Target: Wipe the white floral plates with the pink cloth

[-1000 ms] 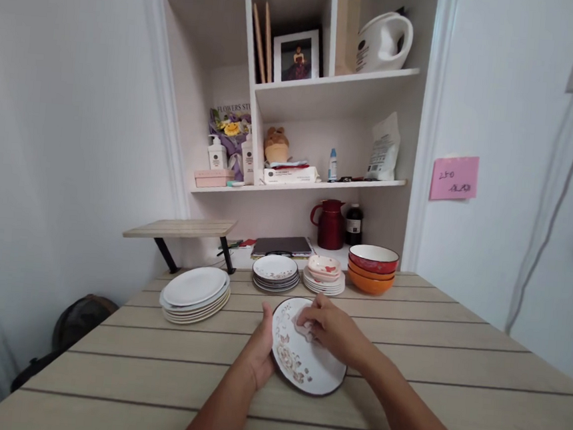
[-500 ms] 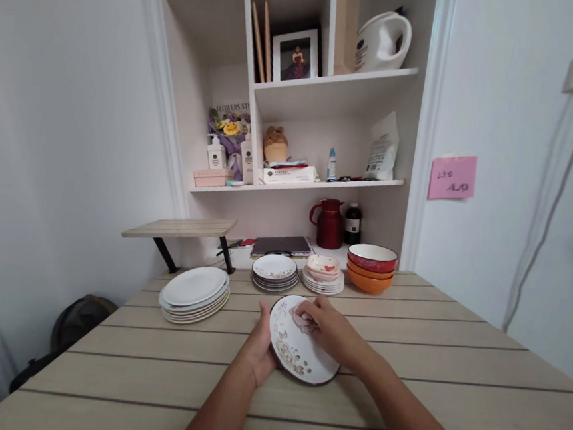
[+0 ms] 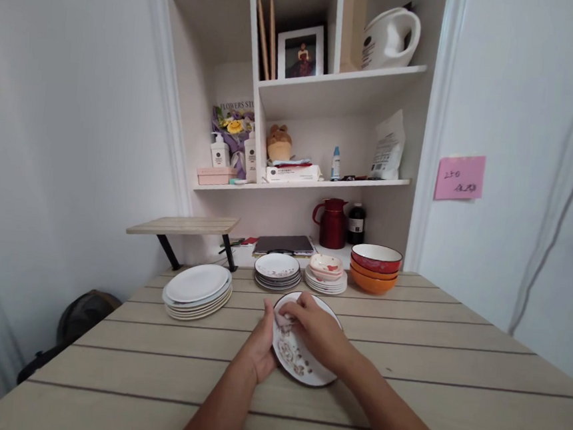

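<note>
A white plate (image 3: 310,371) with a dark rim and a brown flower pattern is tilted up above the table's middle. My left hand (image 3: 261,346) grips its left edge, thumb along the rim and the other fingers hidden underneath. In my right hand (image 3: 317,328) is a bunched pale pink cloth (image 3: 283,320), pressed on the plate's upper left face. Part of the plate's pattern is covered by the right hand.
Behind the plate stand a stack of patterned plates (image 3: 278,268), small dishes (image 3: 326,279) and orange and red bowls (image 3: 374,269). White plates (image 3: 197,287) are piled at left, near a small raised wooden shelf (image 3: 185,225). A red jug (image 3: 332,224) stands farther back.
My right hand has slid left with the cloth across the plate, toward its left rim. The left hand keeps its grip. The whole view has shifted slightly.
</note>
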A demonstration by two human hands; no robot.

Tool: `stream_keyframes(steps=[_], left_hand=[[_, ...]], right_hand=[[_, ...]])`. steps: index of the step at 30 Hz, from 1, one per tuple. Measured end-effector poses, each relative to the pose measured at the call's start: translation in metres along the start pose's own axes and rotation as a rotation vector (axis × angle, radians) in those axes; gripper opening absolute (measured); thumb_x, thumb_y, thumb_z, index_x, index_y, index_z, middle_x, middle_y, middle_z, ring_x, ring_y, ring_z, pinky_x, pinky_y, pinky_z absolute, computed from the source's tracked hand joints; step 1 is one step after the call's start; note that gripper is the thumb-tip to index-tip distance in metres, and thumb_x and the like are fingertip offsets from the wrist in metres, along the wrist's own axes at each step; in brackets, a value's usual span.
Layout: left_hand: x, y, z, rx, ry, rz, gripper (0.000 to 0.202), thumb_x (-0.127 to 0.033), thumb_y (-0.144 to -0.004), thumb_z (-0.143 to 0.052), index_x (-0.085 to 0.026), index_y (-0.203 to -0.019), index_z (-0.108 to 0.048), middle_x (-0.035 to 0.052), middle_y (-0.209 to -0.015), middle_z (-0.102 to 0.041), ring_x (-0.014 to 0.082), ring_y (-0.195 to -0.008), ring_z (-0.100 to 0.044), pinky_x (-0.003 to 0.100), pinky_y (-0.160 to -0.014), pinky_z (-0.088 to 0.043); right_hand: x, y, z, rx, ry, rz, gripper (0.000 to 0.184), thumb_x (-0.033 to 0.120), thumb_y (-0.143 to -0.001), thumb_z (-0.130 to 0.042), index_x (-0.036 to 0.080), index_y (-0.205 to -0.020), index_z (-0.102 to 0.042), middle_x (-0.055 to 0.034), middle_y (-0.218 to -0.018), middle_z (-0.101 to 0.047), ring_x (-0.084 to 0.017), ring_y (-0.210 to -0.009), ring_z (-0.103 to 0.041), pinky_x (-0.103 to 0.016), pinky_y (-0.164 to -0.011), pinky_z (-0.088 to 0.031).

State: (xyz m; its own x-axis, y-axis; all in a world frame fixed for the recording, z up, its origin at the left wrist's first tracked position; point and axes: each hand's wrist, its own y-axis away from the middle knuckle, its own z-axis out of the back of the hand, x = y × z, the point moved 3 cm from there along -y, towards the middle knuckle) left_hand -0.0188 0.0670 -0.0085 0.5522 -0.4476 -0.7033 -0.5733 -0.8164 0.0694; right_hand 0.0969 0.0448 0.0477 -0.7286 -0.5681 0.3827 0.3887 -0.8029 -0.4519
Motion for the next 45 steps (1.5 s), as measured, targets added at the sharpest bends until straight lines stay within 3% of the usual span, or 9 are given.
stream_keyframes(steps=[4, 8, 15, 21, 26, 31, 36, 40, 45], left_hand=[[-0.001, -0.002, 0.001, 0.017, -0.016, -0.031, 0.077, -0.069, -0.08, -0.04, -0.017, -0.136, -0.045, 0.0166, -0.13, -0.058, 0.0304, -0.123, -0.051, 0.047, -0.107, -0.032], [0.001, -0.002, 0.003, -0.018, -0.052, -0.046, 0.078, -0.069, -0.08, -0.041, -0.015, -0.136, -0.046, 0.0176, -0.13, -0.058, 0.0311, -0.122, -0.052, 0.046, -0.107, -0.033], [0.001, -0.001, 0.005, -0.065, -0.075, -0.087, 0.074, -0.066, -0.08, -0.045, -0.014, -0.132, -0.049, 0.0172, -0.125, -0.061, 0.0313, -0.118, -0.056, 0.046, -0.103, -0.038], [0.002, -0.004, 0.006, 0.009, -0.053, -0.027, 0.076, -0.068, -0.08, -0.042, -0.014, -0.133, -0.049, 0.0169, -0.123, -0.063, 0.0309, -0.118, -0.056, 0.046, -0.103, -0.037], [0.001, -0.004, 0.006, 0.027, -0.057, -0.055, 0.074, -0.066, -0.081, -0.042, -0.015, -0.135, -0.048, 0.0165, -0.127, -0.06, 0.0304, -0.12, -0.054, 0.045, -0.105, -0.035], [0.002, -0.002, 0.004, 0.014, -0.083, -0.038, 0.076, -0.069, -0.08, -0.041, -0.015, -0.133, -0.049, 0.0164, -0.126, -0.061, 0.0308, -0.12, -0.054, 0.044, -0.104, -0.036], [0.003, -0.002, 0.004, -0.019, -0.088, -0.043, 0.073, -0.068, -0.081, -0.041, -0.015, -0.13, -0.052, 0.0159, -0.119, -0.065, 0.0303, -0.116, -0.057, 0.044, -0.1, -0.04], [0.003, -0.004, 0.004, -0.03, -0.095, -0.05, 0.073, -0.068, -0.081, -0.041, -0.013, -0.127, -0.054, 0.0161, -0.114, -0.068, 0.0298, -0.112, -0.06, 0.043, -0.097, -0.042], [0.002, -0.003, 0.003, 0.012, -0.093, -0.023, 0.072, -0.067, -0.082, -0.04, -0.014, -0.129, -0.053, 0.0165, -0.117, -0.066, 0.0295, -0.114, -0.059, 0.043, -0.1, -0.04]], right_hand=[[-0.021, -0.004, 0.011, -0.04, 0.032, -0.11, 0.037, 0.012, -0.081, -0.044, 0.031, -0.109, -0.059, -0.0028, -0.104, -0.051, -0.017, -0.087, -0.053, -0.026, -0.075, -0.037], [-0.038, 0.004, 0.021, 0.027, 0.056, -0.183, 0.03, 0.01, -0.079, -0.044, 0.026, -0.098, -0.06, -0.0027, -0.097, -0.051, -0.015, -0.08, -0.053, -0.025, -0.071, -0.035], [-0.028, 0.021, 0.018, 0.215, 0.036, -0.08, 0.027, 0.005, -0.07, -0.048, 0.024, -0.086, -0.059, -0.0003, -0.091, -0.051, -0.012, -0.072, -0.051, -0.023, -0.064, -0.031], [-0.011, 0.007, 0.003, 0.04, 0.01, -0.071, 0.037, 0.006, -0.074, -0.045, 0.029, -0.1, -0.059, -0.0013, -0.1, -0.05, -0.015, -0.084, -0.053, -0.024, -0.07, -0.033], [-0.029, -0.002, 0.012, -0.03, 0.018, -0.173, 0.036, 0.011, -0.078, -0.046, 0.03, -0.107, -0.058, -0.0022, -0.103, -0.051, -0.016, -0.086, -0.054, -0.025, -0.072, -0.034], [-0.041, 0.014, 0.026, 0.114, 0.019, -0.198, 0.03, 0.007, -0.072, -0.048, 0.026, -0.093, -0.058, -0.001, -0.094, -0.051, -0.014, -0.078, -0.053, -0.024, -0.068, -0.033], [-0.024, 0.025, 0.016, 0.262, 0.004, -0.051, 0.027, 0.004, -0.067, -0.048, 0.024, -0.083, -0.057, 0.0004, -0.09, -0.051, -0.012, -0.073, -0.051, -0.023, -0.064, -0.032], [-0.012, 0.015, 0.003, 0.162, -0.02, 0.009, 0.035, 0.002, -0.068, -0.044, 0.026, -0.09, -0.058, 0.0001, -0.093, -0.05, -0.013, -0.077, -0.051, -0.023, -0.069, -0.033], [-0.019, -0.004, -0.002, -0.001, 0.003, -0.054, 0.038, 0.004, -0.072, -0.043, 0.027, -0.098, -0.058, -0.0014, -0.098, -0.05, -0.014, -0.082, -0.051, -0.024, -0.072, -0.034]])
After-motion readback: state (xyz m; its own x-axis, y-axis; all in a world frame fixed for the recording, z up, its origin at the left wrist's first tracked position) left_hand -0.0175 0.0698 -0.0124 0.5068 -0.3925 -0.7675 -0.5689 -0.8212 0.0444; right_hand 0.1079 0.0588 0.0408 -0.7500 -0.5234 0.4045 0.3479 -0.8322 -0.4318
